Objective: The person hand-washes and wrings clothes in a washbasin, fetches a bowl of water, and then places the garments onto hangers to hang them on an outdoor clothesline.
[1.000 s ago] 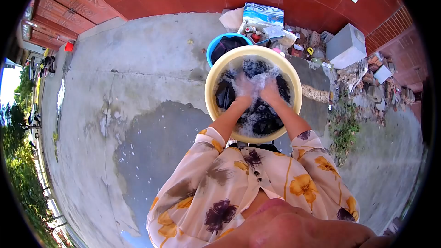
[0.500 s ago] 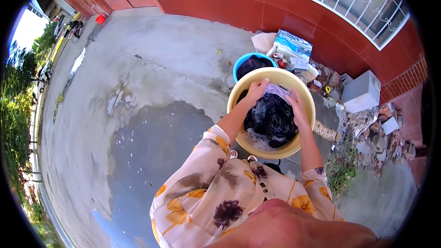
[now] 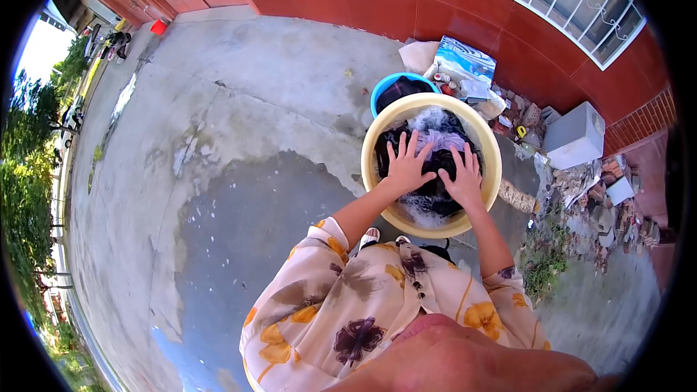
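Note:
A large cream basin (image 3: 372, 174) holds dark wet clothes (image 3: 428, 194), foamy water and a light purple cloth (image 3: 440, 141). Over the left part of the clothes, my left hand (image 3: 408, 167) is spread palm down, its fingers apart. My right hand (image 3: 462, 178) lies spread the same way on the right, with its thumb near the left one. Both hands rest on or just above the clothes, and neither grips anything. Behind the basin, partly covered by its rim, a blue basin (image 3: 376, 94) contains dark cloth (image 3: 404, 90).
Beyond the basins lie a blue-and-white box (image 3: 466, 59) and bottles by the red wall (image 3: 348, 0). A grey-white block (image 3: 575, 136) stands among rubble (image 3: 602, 207) at right. Wet concrete (image 3: 247, 225) spreads to the left; a red bucket (image 3: 158, 27) stands far off.
My hands plunged in splashing water, rose to the basin's far rim, and now lie spread lower over the clothes. The purple cloth came into view. The camera view has turned.

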{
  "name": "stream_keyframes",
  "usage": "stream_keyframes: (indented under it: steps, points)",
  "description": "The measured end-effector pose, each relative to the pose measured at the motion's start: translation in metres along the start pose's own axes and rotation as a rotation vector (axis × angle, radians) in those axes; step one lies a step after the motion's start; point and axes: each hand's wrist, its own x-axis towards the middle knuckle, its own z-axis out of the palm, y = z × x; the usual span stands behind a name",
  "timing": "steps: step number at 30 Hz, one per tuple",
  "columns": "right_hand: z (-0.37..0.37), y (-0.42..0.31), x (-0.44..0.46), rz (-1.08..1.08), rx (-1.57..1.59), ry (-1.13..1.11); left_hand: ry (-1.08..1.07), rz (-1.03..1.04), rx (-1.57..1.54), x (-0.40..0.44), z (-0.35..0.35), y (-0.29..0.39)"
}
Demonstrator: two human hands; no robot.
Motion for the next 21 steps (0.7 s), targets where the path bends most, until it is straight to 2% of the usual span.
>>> stream_keyframes:
  steps: [3, 5, 7, 8, 10, 11, 13, 14, 16, 17, 18, 19, 21]
  points:
    - [0.019, -0.002, 0.005, 0.085, -0.035, -0.093, -0.127, -0.076, 0.066, 0.003, 0.01, 0.006]
    - [0.03, 0.006, 0.008, 0.047, -0.067, -0.061, -0.323, -0.171, -0.003, 0.015, 0.026, 0.005]
    - [0.024, 0.003, 0.012, 0.092, -0.153, -0.147, -0.315, -0.14, 0.026, 0.018, 0.037, 0.006]
    - [0.033, 0.014, 0.016, 0.067, -0.19, -0.117, -0.321, -0.125, 0.019, 0.024, 0.059, 0.003]
    - [0.035, 0.015, 0.025, 0.157, -0.124, -0.184, -0.049, -0.178, 0.422, 0.038, 0.125, -0.012]
    - [0.045, 0.023, 0.03, 0.193, -0.116, -0.177, -0.051, -0.168, 0.415, 0.051, 0.112, -0.01]
    - [0.116, 0.086, 0.047, -0.155, -0.345, 0.063, -0.312, -0.253, 0.017, 0.069, 0.067, -0.009]
    - [0.151, 0.117, 0.055, -0.302, -0.483, 0.215, -0.133, -0.304, -0.134, 0.067, 0.076, -0.013]
    - [0.097, 0.084, 0.058, -0.013, -0.26, 0.045, -0.14, -0.296, -0.199, 0.068, 0.088, -0.027]
    - [0.058, 0.057, 0.057, 0.26, -0.03, -0.118, -0.137, -0.295, -0.262, 0.071, 0.086, -0.036]
    - [0.03, 0.038, 0.055, 0.385, 0.168, -0.08, -0.228, -0.243, -0.376, 0.075, 0.034, -0.033]
    - [0.025, 0.038, 0.053, 0.385, 0.168, -0.071, -0.233, -0.191, -0.644, 0.07, -0.012, -0.027]
    - [0.017, 0.042, 0.047, 0.268, 0.545, 0.054, -0.242, -0.491, -1.153, 0.076, -0.007, -0.034]
